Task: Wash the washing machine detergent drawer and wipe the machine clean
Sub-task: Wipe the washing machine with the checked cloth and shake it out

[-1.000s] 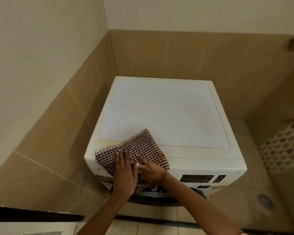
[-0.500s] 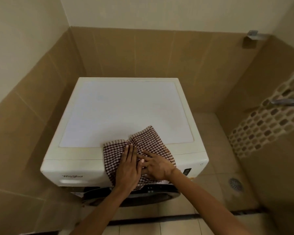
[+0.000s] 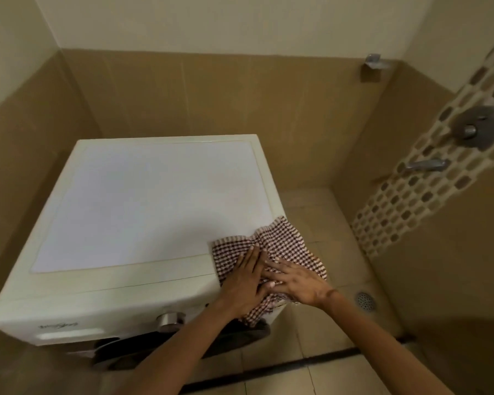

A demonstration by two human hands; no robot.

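A white front-loading washing machine [image 3: 143, 201] fills the middle of the view, its flat top facing me. A brown-and-white checked cloth [image 3: 280, 243] lies over the top's front right corner and hangs down the front. My left hand [image 3: 244, 283] presses flat on the cloth, fingers straight. Beside it, my right hand [image 3: 297, 283] also lies flat on the cloth, its fingers spread and pointing left toward the left hand. The detergent drawer front [image 3: 69, 334] sits shut at the machine's front left. A round silver dial [image 3: 170, 320] shows on the control panel.
Tan tiled walls close in on the left and behind the machine. A shower valve [image 3: 476, 126] and a tap [image 3: 425, 164] stick out of the mosaic strip on the right wall. A floor drain [image 3: 365, 300] lies on the tiled floor right of the machine.
Both hands have slid the cloth along the machine's front edge from the left corner to the right corner. My view has turned to the right.
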